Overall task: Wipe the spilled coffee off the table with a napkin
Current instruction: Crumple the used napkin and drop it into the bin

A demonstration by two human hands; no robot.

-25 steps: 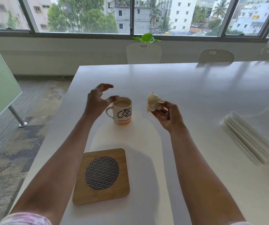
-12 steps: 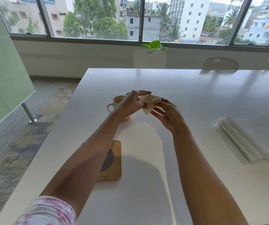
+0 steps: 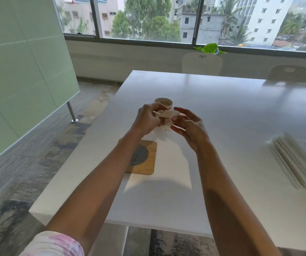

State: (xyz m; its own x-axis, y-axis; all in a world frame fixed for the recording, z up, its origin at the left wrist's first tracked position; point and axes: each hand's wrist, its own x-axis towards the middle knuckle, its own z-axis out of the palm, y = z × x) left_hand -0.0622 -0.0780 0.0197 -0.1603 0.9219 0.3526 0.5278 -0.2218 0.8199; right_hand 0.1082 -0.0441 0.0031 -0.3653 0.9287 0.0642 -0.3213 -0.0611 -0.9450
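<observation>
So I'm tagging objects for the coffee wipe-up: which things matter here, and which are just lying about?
Job:
crumpled napkin, held by left hand and right hand
table
coffee mug

Lying about:
wooden coaster
napkin stack
chairs
plant

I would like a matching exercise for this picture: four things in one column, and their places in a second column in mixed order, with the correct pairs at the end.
Things:
1. crumpled napkin
2. mug
3. wooden coaster
4. stack of napkins

Places:
A. on the table, partly under the left forearm
B. on the table at the right side, past the right arm
C. held between the left hand and the right hand
D. on the table just behind the hands

Pairs: 1-C, 2-D, 3-A, 4-B
</observation>
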